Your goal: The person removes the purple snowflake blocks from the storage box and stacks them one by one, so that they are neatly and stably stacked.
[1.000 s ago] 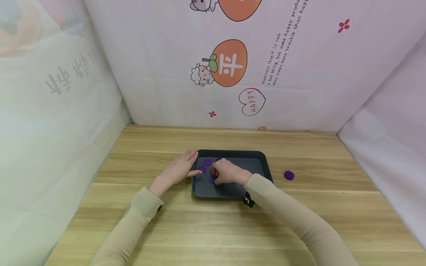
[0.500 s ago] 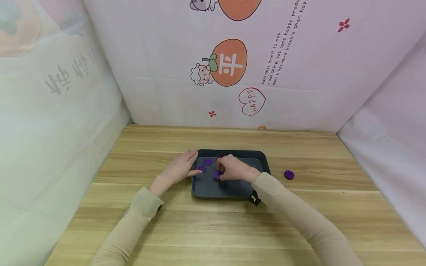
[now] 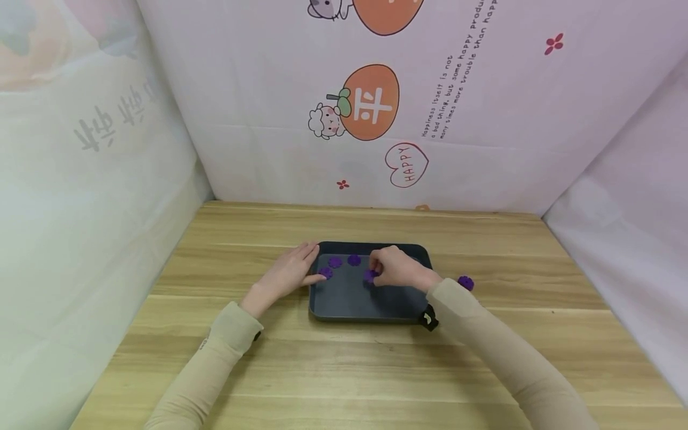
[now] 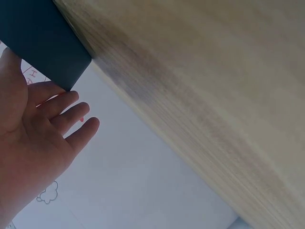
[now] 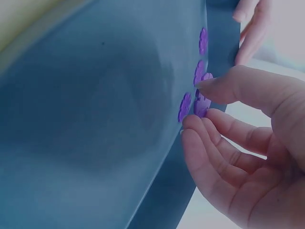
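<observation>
A dark rectangular tray (image 3: 349, 304) lies on the wooden table. Inside it, near the back left, are three purple flower-shaped pieces, one of them a disc (image 3: 335, 262) behind my left thumb. My left hand (image 3: 287, 272) rests at the tray's left edge, fingers extended; in the left wrist view the hand (image 4: 38, 124) touches the tray's corner (image 4: 52, 52). Over the middle of the tray my right hand (image 3: 398, 269) pinches another purple piece (image 3: 369, 276). The right wrist view shows this piece (image 5: 202, 102) between thumb and fingertips of the right hand (image 5: 248, 138).
Another purple piece (image 3: 465, 282) lies on the table (image 3: 344, 370) to the right of the tray, close to my right sleeve. A printed white cloth (image 3: 269, 119) hangs behind the table, with white cloth on both sides.
My right hand has moved to the right across the tray with the purple piece, uncovering the piece at the back. The left hand stays in place.
</observation>
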`<state>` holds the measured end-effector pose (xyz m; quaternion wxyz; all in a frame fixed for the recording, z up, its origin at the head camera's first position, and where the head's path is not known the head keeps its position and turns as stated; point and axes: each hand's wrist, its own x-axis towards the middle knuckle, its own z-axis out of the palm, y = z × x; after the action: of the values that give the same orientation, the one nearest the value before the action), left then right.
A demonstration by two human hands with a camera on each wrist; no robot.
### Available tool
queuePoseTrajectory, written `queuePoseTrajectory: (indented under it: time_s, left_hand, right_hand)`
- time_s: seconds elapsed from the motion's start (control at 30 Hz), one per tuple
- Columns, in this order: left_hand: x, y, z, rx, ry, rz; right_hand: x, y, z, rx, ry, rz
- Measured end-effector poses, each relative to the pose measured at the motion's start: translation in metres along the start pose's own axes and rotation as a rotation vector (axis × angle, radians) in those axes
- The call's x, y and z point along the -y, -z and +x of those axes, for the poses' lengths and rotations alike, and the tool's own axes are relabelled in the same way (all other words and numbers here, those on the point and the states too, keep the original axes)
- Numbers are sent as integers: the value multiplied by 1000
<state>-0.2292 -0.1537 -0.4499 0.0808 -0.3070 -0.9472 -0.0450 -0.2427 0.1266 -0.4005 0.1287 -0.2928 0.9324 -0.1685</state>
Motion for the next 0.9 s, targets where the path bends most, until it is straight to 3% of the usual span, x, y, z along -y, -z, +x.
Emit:
queuePoseTrajectory:
  time_s: [0.9]
  left_hand:
    - [0, 0, 0, -6, -6, -17]
  right_hand:
    - [-48, 27, -36, -110, -70, 82]
